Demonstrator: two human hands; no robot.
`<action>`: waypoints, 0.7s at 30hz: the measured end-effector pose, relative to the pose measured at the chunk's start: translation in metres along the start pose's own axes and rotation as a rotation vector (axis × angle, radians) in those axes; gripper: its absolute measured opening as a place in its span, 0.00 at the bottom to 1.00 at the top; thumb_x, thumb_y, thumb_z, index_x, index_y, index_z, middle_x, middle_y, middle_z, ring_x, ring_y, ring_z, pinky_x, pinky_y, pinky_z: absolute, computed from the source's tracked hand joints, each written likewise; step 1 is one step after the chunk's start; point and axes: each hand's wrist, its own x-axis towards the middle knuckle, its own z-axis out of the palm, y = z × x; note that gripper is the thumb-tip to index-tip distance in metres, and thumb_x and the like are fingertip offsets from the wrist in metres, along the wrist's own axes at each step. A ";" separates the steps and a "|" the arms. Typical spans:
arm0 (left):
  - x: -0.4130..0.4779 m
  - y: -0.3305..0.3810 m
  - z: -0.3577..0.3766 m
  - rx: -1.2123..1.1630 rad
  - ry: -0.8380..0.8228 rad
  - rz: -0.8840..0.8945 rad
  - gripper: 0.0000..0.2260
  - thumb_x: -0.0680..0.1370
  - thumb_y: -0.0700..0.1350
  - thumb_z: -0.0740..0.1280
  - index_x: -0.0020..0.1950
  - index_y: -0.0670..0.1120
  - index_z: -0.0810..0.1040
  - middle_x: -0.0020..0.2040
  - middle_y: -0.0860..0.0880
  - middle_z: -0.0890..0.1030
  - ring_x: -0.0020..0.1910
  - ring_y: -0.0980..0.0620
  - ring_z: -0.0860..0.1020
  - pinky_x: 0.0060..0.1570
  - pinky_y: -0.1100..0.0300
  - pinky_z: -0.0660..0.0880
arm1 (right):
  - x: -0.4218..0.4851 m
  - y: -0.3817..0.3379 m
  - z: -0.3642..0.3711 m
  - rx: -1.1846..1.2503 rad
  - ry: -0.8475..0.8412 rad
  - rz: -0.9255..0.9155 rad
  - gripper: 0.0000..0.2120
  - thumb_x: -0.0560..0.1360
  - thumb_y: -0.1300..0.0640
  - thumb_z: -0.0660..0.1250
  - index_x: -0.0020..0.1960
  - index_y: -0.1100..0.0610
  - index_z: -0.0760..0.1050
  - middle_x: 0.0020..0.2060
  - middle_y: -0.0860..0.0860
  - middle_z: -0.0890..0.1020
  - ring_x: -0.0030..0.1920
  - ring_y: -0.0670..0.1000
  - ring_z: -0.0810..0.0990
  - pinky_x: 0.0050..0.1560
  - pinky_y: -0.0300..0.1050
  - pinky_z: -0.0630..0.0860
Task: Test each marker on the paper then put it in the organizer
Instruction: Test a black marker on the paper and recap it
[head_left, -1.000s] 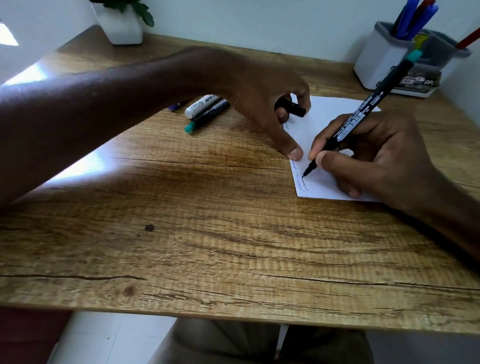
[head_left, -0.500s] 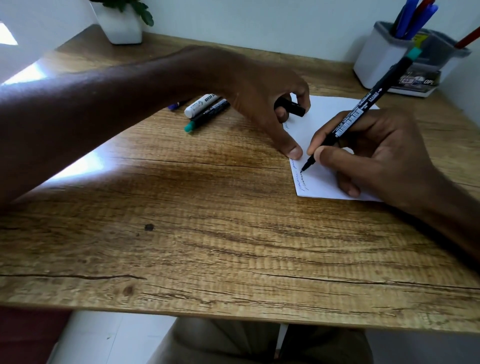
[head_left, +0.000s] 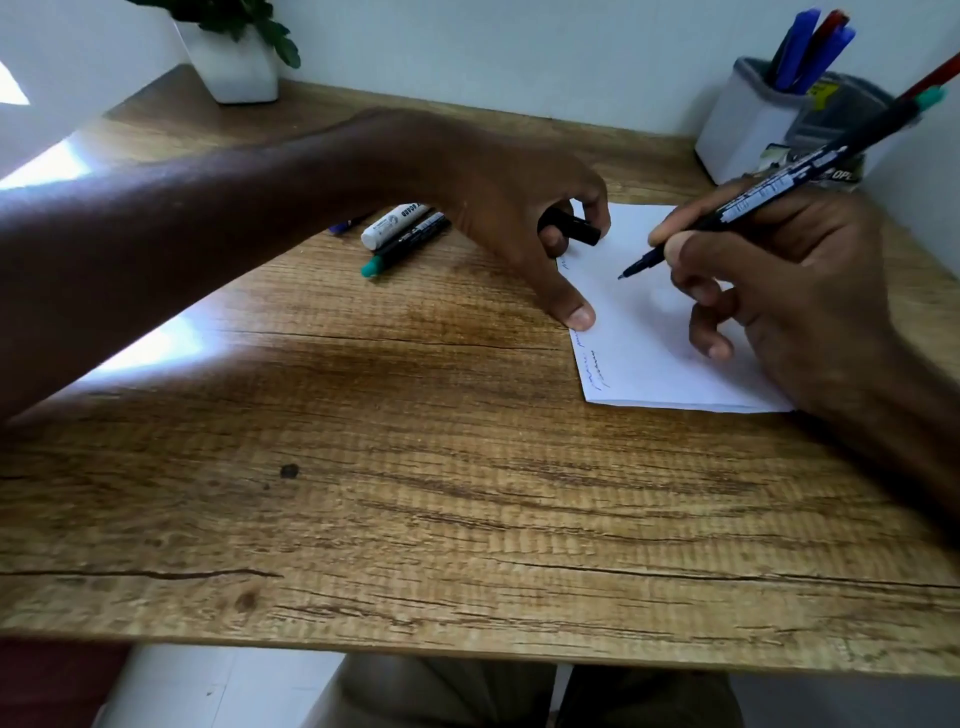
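A white paper (head_left: 644, 338) lies on the wooden desk, with a few short scribbles along its left edge. My right hand (head_left: 779, 291) grips a black marker (head_left: 769, 192) with a teal end, its tip raised just above the paper's upper part. My left hand (head_left: 519, 208) presses its thumb on the paper's left edge and holds the black cap (head_left: 574, 228) in its fingers. Behind the left wrist lie a white marker (head_left: 395, 224), a black marker with a teal cap (head_left: 405, 244) and a partly hidden blue one (head_left: 345, 226). The white organizer (head_left: 743, 130) stands at the back right with blue and red pens in it.
A white plant pot (head_left: 234, 67) stands at the back left corner against the wall. The desk's front edge (head_left: 467, 649) runs across the bottom, with my legs below it. A grey compartment with small items adjoins the organizer (head_left: 841, 104).
My right hand lifted the marker tip off the lower left of the paper and moved it up and to the right. The left hand stays on the paper edge with the cap.
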 end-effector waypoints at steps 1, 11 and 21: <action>-0.001 0.000 0.000 -0.003 -0.005 -0.003 0.37 0.61 0.72 0.75 0.66 0.60 0.73 0.33 0.60 0.74 0.32 0.67 0.73 0.41 0.61 0.69 | 0.001 -0.001 -0.002 0.018 0.009 -0.006 0.05 0.78 0.68 0.67 0.49 0.63 0.82 0.35 0.60 0.77 0.32 0.55 0.70 0.24 0.40 0.69; -0.003 -0.005 -0.010 -0.170 0.078 0.087 0.30 0.73 0.66 0.72 0.71 0.58 0.69 0.39 0.59 0.78 0.40 0.61 0.78 0.47 0.57 0.75 | 0.008 -0.004 -0.015 0.084 0.128 -0.040 0.07 0.80 0.69 0.63 0.51 0.64 0.80 0.37 0.56 0.84 0.33 0.56 0.78 0.26 0.44 0.74; 0.003 -0.005 -0.010 -0.385 0.017 0.220 0.17 0.78 0.45 0.58 0.58 0.43 0.83 0.45 0.45 0.71 0.45 0.42 0.65 0.42 0.55 0.66 | 0.010 -0.004 -0.020 0.083 0.178 -0.112 0.06 0.81 0.67 0.63 0.54 0.65 0.79 0.42 0.61 0.85 0.39 0.63 0.83 0.28 0.50 0.80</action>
